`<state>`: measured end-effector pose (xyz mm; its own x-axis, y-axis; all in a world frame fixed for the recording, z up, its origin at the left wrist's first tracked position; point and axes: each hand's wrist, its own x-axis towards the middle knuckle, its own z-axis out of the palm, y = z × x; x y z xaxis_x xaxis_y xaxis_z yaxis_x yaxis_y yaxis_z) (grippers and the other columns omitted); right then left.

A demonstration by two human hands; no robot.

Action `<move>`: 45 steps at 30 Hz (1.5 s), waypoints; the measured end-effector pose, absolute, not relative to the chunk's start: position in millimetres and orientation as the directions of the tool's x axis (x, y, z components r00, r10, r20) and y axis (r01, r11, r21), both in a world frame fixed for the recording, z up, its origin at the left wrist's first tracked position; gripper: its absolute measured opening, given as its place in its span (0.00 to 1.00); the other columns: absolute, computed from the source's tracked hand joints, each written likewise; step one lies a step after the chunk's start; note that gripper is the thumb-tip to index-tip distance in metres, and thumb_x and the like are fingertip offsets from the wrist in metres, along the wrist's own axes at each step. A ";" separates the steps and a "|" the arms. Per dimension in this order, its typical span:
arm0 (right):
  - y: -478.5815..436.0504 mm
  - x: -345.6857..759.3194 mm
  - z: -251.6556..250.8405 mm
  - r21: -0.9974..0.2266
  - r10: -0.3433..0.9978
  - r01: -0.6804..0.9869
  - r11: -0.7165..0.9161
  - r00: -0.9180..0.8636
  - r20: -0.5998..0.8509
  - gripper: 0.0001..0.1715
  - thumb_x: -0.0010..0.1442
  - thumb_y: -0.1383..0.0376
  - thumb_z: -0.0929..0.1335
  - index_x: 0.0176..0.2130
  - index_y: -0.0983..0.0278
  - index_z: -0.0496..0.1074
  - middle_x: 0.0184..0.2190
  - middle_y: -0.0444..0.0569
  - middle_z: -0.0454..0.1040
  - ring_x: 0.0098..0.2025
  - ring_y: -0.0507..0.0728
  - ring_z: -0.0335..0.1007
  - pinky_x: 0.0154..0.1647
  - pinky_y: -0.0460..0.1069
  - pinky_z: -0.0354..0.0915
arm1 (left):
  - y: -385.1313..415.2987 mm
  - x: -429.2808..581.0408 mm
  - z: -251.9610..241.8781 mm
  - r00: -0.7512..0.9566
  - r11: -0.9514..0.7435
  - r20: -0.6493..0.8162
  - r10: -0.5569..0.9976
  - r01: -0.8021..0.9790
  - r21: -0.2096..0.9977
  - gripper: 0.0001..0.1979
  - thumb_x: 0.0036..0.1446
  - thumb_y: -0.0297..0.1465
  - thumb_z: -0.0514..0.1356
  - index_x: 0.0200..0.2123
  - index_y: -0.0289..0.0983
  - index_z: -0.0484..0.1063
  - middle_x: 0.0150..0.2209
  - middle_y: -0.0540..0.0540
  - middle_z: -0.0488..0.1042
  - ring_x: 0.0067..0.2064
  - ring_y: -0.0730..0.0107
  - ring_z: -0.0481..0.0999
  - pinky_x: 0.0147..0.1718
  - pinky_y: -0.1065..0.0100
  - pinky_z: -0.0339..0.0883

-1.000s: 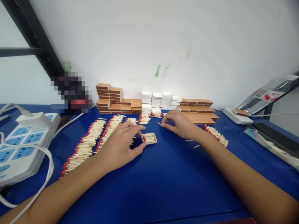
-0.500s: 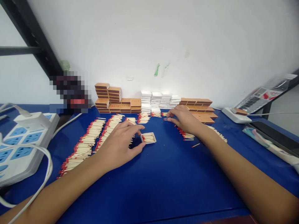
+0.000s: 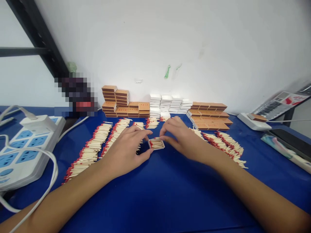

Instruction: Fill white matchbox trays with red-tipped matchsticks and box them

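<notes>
A small white matchbox tray (image 3: 160,148) with red-tipped matches inside lies on the blue table in the middle. My left hand (image 3: 127,150) has its thumb and forefinger curved around the left end of this tray, touching it. Over the tray's back edge, my right hand (image 3: 183,139) pinches a match (image 3: 157,138) between thumb and fingers. Whether more than one match is in that pinch I cannot tell. Loose matches (image 3: 93,145) lie in long rows left of my hands, and more matches (image 3: 225,145) lie in rows beyond my right forearm.
Brown matchboxes (image 3: 121,111) are stacked along the wall at left, with further brown matchboxes (image 3: 210,118) at right. White trays (image 3: 160,105) are piled between them. A power strip (image 3: 26,149) with white cables borders the left; a phone (image 3: 289,140) lies at the right.
My right hand has come from the matches near the white trays, moving left and toward me to the tray. My left hand stays at the tray. The view has shifted slightly.
</notes>
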<state>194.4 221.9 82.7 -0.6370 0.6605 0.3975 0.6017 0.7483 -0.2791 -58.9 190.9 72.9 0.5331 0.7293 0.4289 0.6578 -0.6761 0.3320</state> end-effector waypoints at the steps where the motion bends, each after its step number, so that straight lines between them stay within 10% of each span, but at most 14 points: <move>1: 215.2 187.9 83.0 -0.284 0.647 0.582 0.762 -0.654 0.392 0.09 0.74 0.64 0.64 0.42 0.60 0.73 0.42 0.53 0.75 0.48 0.62 0.66 0.54 0.61 0.64 | 191.1 -58.8 72.4 0.532 -0.678 0.433 0.728 0.655 0.333 0.22 0.64 0.34 0.65 0.60 0.42 0.70 0.51 0.45 0.81 0.57 0.55 0.75 0.60 0.50 0.69; 15: 289.2 273.8 76.3 -0.127 0.768 0.805 0.580 -0.489 0.413 0.16 0.71 0.59 0.65 0.46 0.63 0.81 0.43 0.59 0.80 0.50 0.69 0.69 0.56 0.67 0.65 | 189.1 -59.4 71.7 0.538 -0.680 0.428 0.726 0.654 0.332 0.19 0.66 0.36 0.64 0.58 0.43 0.71 0.52 0.46 0.80 0.57 0.56 0.75 0.61 0.50 0.69; 45: 291.9 278.2 71.4 -0.184 0.840 0.826 0.533 -0.492 0.229 0.13 0.67 0.57 0.66 0.36 0.61 0.76 0.39 0.58 0.76 0.49 0.68 0.68 0.51 0.60 0.64 | 190.8 -60.4 72.1 0.534 -0.690 0.446 0.718 0.633 0.352 0.20 0.65 0.35 0.65 0.59 0.40 0.71 0.47 0.47 0.81 0.54 0.58 0.75 0.60 0.51 0.68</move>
<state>278.2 291.9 71.4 -0.4916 0.8403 0.2287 0.8258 0.5332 -0.1840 -60.4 190.8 72.1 0.5342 0.7179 0.4463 0.6327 -0.6897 0.3521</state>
